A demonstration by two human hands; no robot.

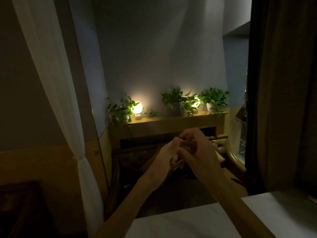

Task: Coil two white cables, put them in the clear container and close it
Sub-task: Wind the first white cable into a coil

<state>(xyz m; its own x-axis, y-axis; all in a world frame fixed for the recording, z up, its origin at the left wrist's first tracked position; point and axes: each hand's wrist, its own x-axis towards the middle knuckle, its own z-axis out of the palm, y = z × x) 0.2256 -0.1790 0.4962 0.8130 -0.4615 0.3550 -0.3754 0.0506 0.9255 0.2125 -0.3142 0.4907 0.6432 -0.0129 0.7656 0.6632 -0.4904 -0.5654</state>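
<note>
Both hands are raised together in front of me in dim light. My left hand (165,157) and my right hand (197,152) meet around a small pale object, seemingly the clear container (187,146), of which only a faint glint shows between the fingers. A short white piece, likely a cable (175,159), pokes out below the left thumb. The fingers of both hands curl closed around these things. Most of the container and the cables is hidden by the hands.
A wooden shelf (171,120) against the wall carries potted plants (178,102) and two glowing round lamps (137,108). A white curtain (56,83) hangs at left, a dark curtain (283,83) at right. A white surface (205,220) lies at the bottom.
</note>
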